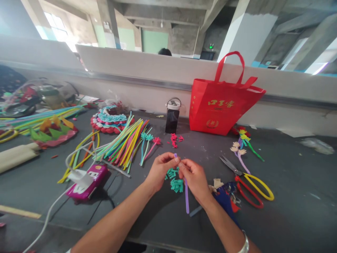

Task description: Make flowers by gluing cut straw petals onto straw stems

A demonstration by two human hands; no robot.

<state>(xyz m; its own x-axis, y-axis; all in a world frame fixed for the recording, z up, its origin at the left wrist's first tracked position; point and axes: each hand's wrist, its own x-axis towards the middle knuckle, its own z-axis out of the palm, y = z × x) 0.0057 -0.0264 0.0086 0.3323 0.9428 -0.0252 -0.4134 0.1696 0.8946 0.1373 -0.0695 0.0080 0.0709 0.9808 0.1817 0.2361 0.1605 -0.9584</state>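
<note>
Dark table [295, 221] | purple stem [186, 197] | axis near-vertical in view | free end down

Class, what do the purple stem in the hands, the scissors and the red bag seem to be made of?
Purple stem: probably pipe cleaner, matte and soft-looking. Scissors: greyish, slightly shiny blades suggest metal; smooth red and yellow handles, likely plastic. Red bag: perhaps non-woven fabric; matte, stiff-looking panels.

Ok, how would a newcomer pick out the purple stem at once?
Below the red bag, to its left, the left hand and right hand meet. They pinch the purple stem, its long end showing below the right hand. Unlike the lilac stem by the scissors, it is held.
</note>
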